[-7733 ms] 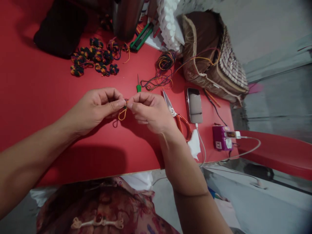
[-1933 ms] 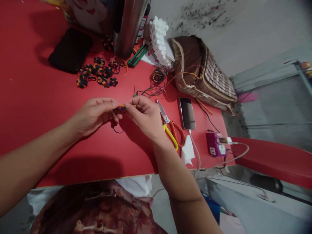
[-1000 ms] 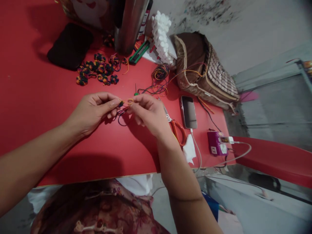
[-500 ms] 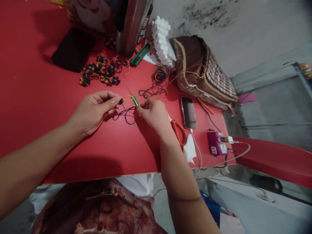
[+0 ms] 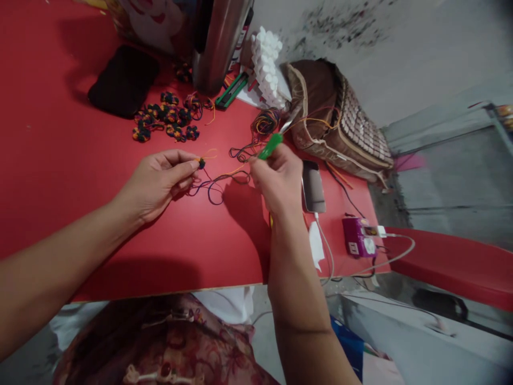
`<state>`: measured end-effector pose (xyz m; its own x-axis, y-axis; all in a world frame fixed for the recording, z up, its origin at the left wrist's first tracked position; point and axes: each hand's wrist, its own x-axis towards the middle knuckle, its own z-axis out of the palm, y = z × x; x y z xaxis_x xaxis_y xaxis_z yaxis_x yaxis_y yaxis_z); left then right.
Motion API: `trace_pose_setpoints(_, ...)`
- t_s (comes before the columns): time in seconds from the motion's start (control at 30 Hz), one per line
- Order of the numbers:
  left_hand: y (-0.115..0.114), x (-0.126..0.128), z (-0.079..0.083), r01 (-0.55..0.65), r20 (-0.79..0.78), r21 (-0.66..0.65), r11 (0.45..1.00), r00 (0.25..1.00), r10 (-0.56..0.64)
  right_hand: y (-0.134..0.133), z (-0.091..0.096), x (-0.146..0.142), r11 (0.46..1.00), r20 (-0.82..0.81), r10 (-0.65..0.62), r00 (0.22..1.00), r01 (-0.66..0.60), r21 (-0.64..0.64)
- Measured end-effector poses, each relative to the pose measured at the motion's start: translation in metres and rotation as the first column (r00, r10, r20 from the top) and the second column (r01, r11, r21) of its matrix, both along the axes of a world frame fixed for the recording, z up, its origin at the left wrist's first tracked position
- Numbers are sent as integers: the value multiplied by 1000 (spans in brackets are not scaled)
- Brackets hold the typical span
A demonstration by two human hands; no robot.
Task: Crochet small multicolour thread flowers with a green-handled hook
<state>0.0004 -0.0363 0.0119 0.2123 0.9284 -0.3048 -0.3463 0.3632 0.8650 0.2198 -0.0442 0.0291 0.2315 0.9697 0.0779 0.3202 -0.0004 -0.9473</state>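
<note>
My left hand (image 5: 158, 179) pinches a small dark crochet piece (image 5: 201, 162) between thumb and forefinger, just above the red table (image 5: 80, 160). Multicoloured yarn (image 5: 218, 184) trails from the piece across the table toward my right hand (image 5: 276, 179). That hand is closed around a green-handled crochet hook (image 5: 270, 145), raised and pointing up to the right. The hands are about a hand's width apart.
Several finished crochet flowers (image 5: 166, 117) lie at the back left beside a black pouch (image 5: 122, 80). A yarn bundle (image 5: 264, 120), a steel flask (image 5: 218, 43), a brown bag (image 5: 336, 117), a phone (image 5: 313, 187) and a purple charger (image 5: 356, 243) sit around my right hand.
My right hand let go of the piece, picked the green hook up from the table and lifted it to the right, covering the scissors. My left hand stayed holding the piece.
</note>
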Motion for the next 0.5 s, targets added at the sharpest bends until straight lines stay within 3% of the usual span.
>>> trace_pose_setpoints(0.17,-1,1,1,-54,17,-54,997,998,55,-13,10,-18,995,-344,98,934,-81,61)
trace_pose_setpoints(0.5,-4,1,4,-16,76,-30,999,997,19,-21,0,-39,992,-241,73,968,-44,121)
